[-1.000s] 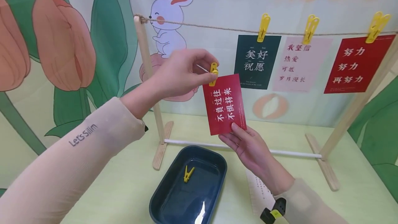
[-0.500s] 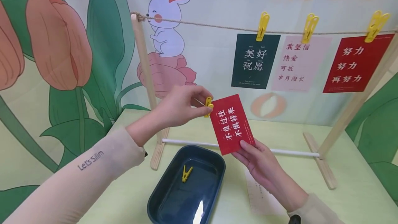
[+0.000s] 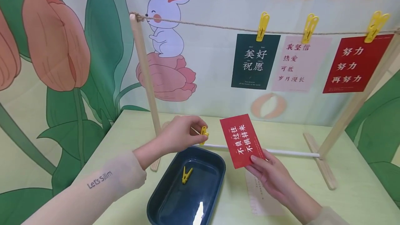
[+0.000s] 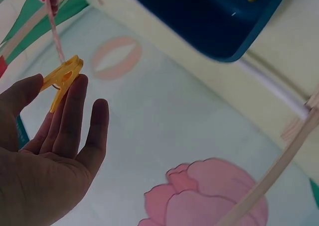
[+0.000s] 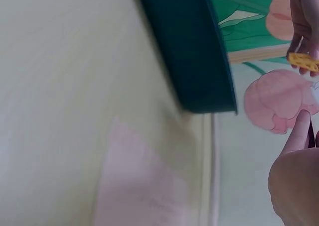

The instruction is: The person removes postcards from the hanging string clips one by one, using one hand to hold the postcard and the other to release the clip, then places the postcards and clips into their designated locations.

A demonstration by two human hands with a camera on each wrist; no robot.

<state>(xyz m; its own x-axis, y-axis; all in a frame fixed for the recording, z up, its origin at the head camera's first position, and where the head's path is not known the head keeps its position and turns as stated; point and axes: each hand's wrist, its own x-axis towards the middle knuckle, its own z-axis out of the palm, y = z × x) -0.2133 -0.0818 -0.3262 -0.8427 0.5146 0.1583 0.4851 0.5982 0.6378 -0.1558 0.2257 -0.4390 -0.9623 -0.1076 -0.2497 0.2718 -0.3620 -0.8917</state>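
Observation:
My left hand (image 3: 175,138) pinches a yellow clothespin (image 3: 203,135) between thumb and fingers, just past the far end of the tray. In the left wrist view the clothespin (image 4: 64,77) is squeezed at its handles. To its right, my right hand (image 3: 276,180) holds a red card (image 3: 242,141) with white Chinese characters by its lower right corner. A gap separates card and clothespin in the head view. The right wrist view shows part of the right hand (image 5: 299,181) at the edge, with the card mostly hidden.
A twine line (image 3: 212,25) runs between wooden posts (image 3: 145,68). From it hang a dark green card (image 3: 255,75), a pink card (image 3: 298,63) and another red card (image 3: 356,68). A navy tray (image 3: 218,183) with one yellow clothespin (image 3: 186,175) and a printed sheet (image 3: 260,200) lie below.
Both hands have come down from below the line toward the table. The clothespin has parted from the red card's top corner, and the card has shifted right and tilted further.

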